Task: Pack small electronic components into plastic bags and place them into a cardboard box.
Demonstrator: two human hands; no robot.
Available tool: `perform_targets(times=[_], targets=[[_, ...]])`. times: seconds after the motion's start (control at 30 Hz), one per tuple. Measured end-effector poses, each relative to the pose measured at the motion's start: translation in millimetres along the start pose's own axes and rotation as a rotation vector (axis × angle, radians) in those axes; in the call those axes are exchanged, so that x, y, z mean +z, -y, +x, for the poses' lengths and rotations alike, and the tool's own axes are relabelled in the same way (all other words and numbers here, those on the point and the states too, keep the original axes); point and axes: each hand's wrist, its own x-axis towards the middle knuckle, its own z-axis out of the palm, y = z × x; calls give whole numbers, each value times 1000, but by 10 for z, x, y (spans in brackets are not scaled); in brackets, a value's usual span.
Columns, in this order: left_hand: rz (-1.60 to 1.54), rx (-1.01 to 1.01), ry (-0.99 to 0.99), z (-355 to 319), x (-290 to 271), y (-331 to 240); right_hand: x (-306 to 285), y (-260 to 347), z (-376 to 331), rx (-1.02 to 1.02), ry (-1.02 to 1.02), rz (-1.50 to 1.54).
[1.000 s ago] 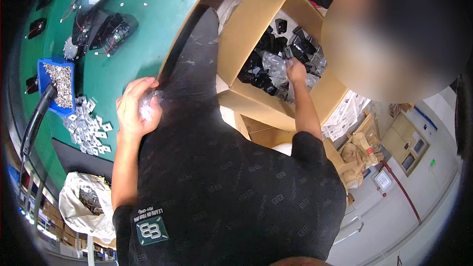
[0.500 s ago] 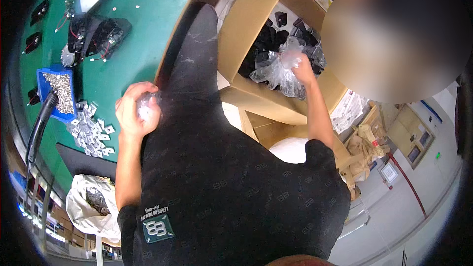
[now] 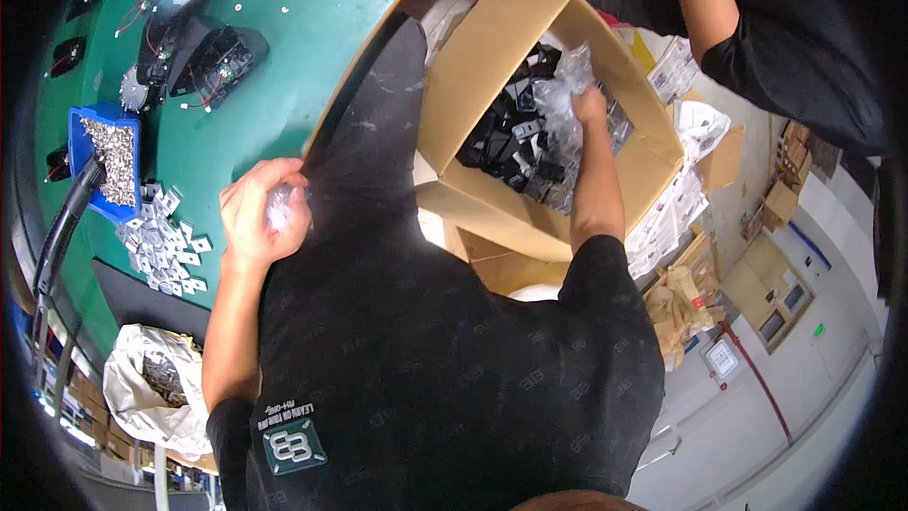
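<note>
My right hand (image 3: 590, 105) reaches into an open cardboard box (image 3: 478, 61) and grips a crumpled clear plastic bag (image 3: 558, 99). Under and around the bag lie many black plastic parts (image 3: 494, 137), some with pale faces. By the table's edge, over my lap, my left hand (image 3: 260, 213) is curled around a wad of clear plastic film (image 3: 281, 208). Its fingers cover part of the wad.
The green table (image 3: 312, 0) holds black housings with wires (image 3: 222, 66), a blue bin of small metal parts (image 3: 128, 213) and loose metal plates (image 3: 165, 246). A white sack (image 3: 128, 388) stands below. Another person's arm (image 3: 705, 0) is beyond the box.
My right hand has lifted the plastic bag up and toward the box's far side, uncovering more black parts. My left hand keeps its hold. The view has shifted slightly, and the other person has moved back.
</note>
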Motion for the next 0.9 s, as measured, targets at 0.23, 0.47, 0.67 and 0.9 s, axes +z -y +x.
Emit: perform_targets(times=[0.23, 0.47, 0.67, 0.9], targets=[[-8, -16, 30, 48, -38, -16, 35, 216, 220, 185, 182, -176], [-1, -12, 36, 34, -44, -33, -60, 440, -56, 84, 128, -362], [10, -16, 35, 50, -51, -51, -31, -72, -10, -172, 63, 1179], [-39, 6, 33, 68, -32, -20, 59, -1609, 122, 131, -437, 857]])
